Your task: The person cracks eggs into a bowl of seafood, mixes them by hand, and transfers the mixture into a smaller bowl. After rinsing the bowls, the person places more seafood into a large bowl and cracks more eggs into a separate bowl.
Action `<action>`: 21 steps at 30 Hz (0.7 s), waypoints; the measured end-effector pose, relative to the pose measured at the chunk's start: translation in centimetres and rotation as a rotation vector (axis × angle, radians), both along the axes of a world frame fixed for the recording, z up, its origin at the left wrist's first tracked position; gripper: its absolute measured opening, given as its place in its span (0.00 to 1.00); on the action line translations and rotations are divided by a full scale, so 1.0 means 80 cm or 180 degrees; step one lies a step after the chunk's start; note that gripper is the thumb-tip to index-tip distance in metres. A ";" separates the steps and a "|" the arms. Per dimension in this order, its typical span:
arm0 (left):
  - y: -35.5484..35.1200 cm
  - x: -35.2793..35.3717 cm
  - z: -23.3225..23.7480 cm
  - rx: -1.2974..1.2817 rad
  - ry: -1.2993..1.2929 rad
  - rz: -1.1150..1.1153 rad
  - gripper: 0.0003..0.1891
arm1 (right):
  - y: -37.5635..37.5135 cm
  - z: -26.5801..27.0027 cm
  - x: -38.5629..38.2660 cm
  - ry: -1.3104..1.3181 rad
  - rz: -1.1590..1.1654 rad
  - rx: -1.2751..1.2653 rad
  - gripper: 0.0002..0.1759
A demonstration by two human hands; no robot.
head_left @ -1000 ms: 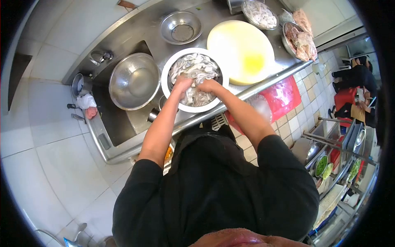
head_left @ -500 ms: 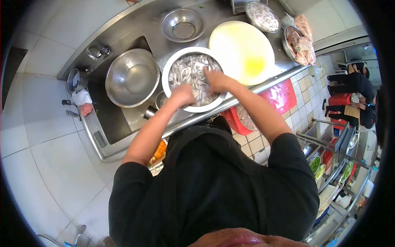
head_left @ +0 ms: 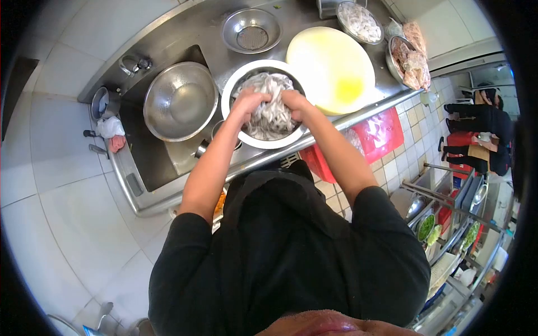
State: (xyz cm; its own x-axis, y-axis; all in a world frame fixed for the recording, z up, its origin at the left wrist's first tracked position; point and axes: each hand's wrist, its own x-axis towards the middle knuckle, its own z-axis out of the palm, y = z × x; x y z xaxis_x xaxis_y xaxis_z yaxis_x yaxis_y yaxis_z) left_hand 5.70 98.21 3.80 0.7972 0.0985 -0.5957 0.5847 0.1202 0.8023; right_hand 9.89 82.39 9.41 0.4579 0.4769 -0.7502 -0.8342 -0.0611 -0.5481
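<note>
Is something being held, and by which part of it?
Yes: a clump of pale grey strips in the bowl, gripped at its sides, the left hand on the left, the right hand on the right.

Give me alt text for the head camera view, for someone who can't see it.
A person's left hand and right hand grip grey-white strips in a white-rimmed bowl on a steel counter. A large metal bowl sits at the sink to the left; a round pale-yellow board lies to the right.
</note>
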 end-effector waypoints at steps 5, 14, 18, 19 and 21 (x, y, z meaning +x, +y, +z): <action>0.036 0.028 0.101 -0.0624 0.0043 -0.0433 0.23 | -0.019 0.059 0.026 -0.0339 0.0010 0.0471 0.17; -0.017 -0.047 0.049 0.3126 0.0182 -0.3669 0.18 | -0.026 -0.019 -0.037 -0.3468 0.4503 -0.2540 0.22; -0.025 -0.040 -0.032 0.2588 0.0085 -0.2145 0.16 | -0.003 -0.054 -0.048 -0.3358 0.3980 -0.2209 0.20; -0.026 -0.034 -0.027 0.2398 0.0093 -0.1848 0.16 | 0.001 -0.048 -0.044 -0.2903 0.3675 -0.2241 0.19; -0.024 -0.031 -0.010 0.1128 0.0495 -0.0778 0.15 | 0.007 -0.036 -0.037 -0.2022 0.3073 -0.2246 0.19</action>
State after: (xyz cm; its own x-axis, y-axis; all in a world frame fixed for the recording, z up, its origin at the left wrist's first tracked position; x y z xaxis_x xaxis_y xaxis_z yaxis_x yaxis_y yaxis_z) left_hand 3.22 96.33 2.98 0.7261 0.1380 -0.6736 0.6785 -0.3024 0.6695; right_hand 6.91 82.91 6.50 0.5180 0.4069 -0.7524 0.0844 -0.8996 -0.4284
